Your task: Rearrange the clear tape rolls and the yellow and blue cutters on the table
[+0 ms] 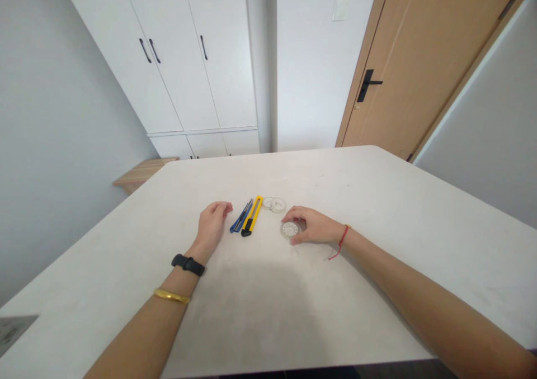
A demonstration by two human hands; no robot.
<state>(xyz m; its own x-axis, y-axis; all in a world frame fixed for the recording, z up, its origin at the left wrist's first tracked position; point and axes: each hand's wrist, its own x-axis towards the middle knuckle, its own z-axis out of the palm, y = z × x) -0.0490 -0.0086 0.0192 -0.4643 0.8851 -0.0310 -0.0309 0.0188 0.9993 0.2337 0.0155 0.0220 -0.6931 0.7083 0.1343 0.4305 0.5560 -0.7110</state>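
Note:
My right hand point(311, 225) curves its thumb and fingers around the rim of a small round clear roll point(290, 230), which looks like a roll of tape with a white, hole-patterned core. The roll is at the table surface. My left hand point(212, 223) rests on its side with the fingers curled together, and nothing shows in it. Just right of it lies a blue box cutter point(241, 217), slanted. Beside that is a yellow box cutter point(252, 216) with a black end towards me. Behind them, two similar clear rolls point(278, 204) overlap.
All of this lies on a large white table point(251, 312). A wooden ledge point(145, 172) stands past its left edge. White cupboards point(176, 60) are behind, with a wooden door point(428, 49) at the back right. A grey inset plate point(17, 331) sits at the table's left front.

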